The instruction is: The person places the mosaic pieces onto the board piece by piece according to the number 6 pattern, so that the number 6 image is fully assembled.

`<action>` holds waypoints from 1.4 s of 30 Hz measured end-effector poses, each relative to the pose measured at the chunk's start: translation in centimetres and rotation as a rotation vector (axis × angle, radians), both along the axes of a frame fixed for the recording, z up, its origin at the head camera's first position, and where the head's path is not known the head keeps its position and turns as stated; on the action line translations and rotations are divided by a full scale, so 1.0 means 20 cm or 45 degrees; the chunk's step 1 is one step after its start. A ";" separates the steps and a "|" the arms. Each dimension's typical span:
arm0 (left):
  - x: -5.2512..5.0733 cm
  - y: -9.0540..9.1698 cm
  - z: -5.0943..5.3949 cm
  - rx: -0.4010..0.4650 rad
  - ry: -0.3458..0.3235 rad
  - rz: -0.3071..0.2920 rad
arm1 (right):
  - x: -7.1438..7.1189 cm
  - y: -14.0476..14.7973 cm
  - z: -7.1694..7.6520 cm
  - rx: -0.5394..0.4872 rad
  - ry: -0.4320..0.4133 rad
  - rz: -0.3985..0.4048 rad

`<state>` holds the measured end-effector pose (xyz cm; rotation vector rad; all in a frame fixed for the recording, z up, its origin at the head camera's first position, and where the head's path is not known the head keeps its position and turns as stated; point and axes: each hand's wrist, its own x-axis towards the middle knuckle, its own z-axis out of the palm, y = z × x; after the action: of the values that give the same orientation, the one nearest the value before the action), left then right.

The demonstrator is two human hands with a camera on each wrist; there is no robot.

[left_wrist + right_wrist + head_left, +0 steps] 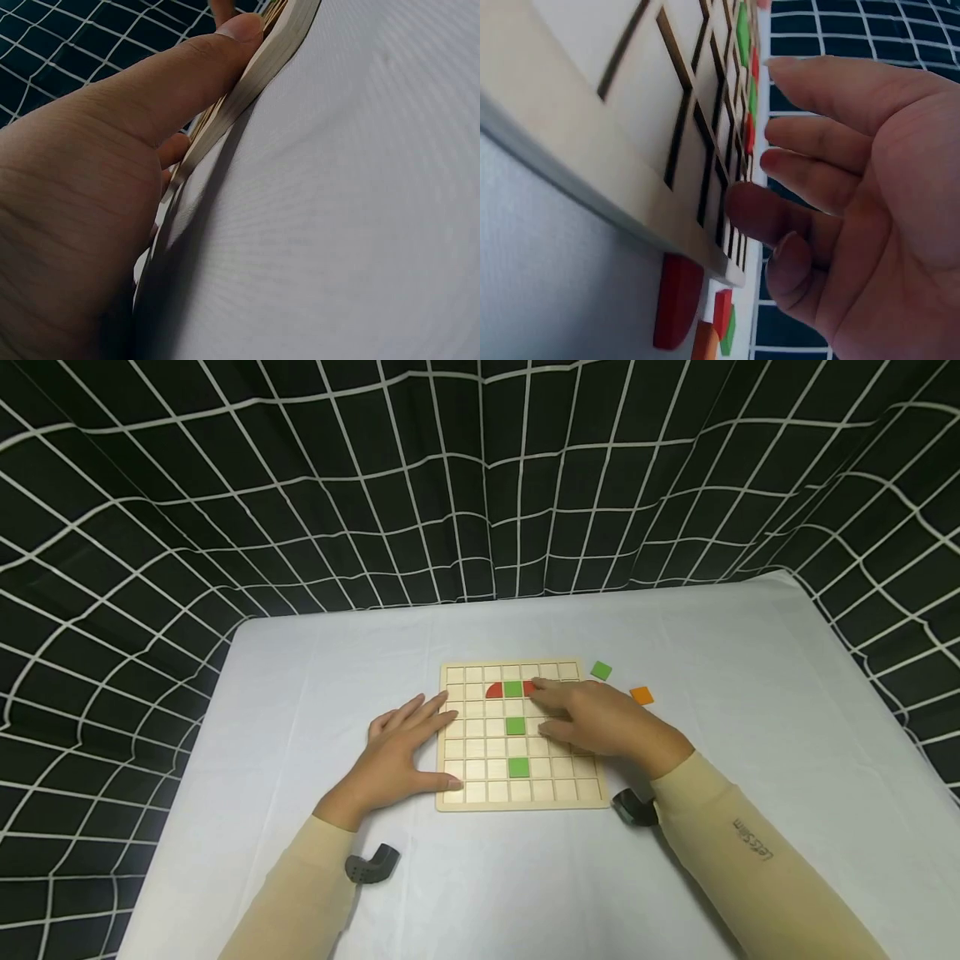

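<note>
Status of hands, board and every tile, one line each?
Left hand: fingers spread, on board's left edge
Right hand: over board, fingertips at right red tile
Board: flat, mostly unfilled
Three green tiles: in cells
Left red tile: in a cell
Right red tile: partly covered, seating unclear
Loose green tile: off board
Orange tile: off board
Two loose red tiles: off board

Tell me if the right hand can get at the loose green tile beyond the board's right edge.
Probably yes. The loose green tile lies uncovered on the white cloth, close to the right hand, which seems to hold nothing; I see nothing blocking the way.
</note>
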<state>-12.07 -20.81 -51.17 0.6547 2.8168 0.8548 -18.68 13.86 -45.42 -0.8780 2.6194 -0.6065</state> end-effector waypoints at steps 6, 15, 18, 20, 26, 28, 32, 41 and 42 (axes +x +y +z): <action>0.00 0.00 -0.01 -0.008 0.003 -0.001 | -0.01 0.05 0.01 -0.129 0.042 -0.105; 0.00 0.00 -0.01 -0.007 -0.007 0.000 | 0.00 0.14 0.01 -0.385 0.091 -0.350; 0.00 0.01 -0.01 -0.011 -0.009 0.000 | 0.01 0.18 -0.01 -0.564 0.154 -0.412; 0.00 0.01 -0.01 -0.012 -0.009 -0.002 | 0.01 0.22 -0.02 -0.690 0.164 -0.462; 0.00 0.00 0.01 -0.008 -0.017 0.002 | 0.00 0.33 -0.03 -0.853 0.070 -0.653; 0.00 0.00 0.01 -0.008 -0.017 -0.001 | -0.01 0.37 -0.04 -0.814 0.050 -0.739; 0.00 0.00 0.01 0.000 -0.009 -0.008 | -0.03 0.44 -0.05 -0.703 0.084 -0.854; 0.01 0.00 0.00 0.002 -0.015 0.007 | -0.06 0.56 -0.08 -0.563 0.190 -0.839; 0.00 0.00 0.00 0.003 -0.016 0.008 | -0.06 0.57 -0.08 -0.523 0.156 -0.839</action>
<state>-11.97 -20.78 -51.12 0.6386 2.8088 0.8605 -19.96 25.21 -46.99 -0.1080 2.9349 -1.3236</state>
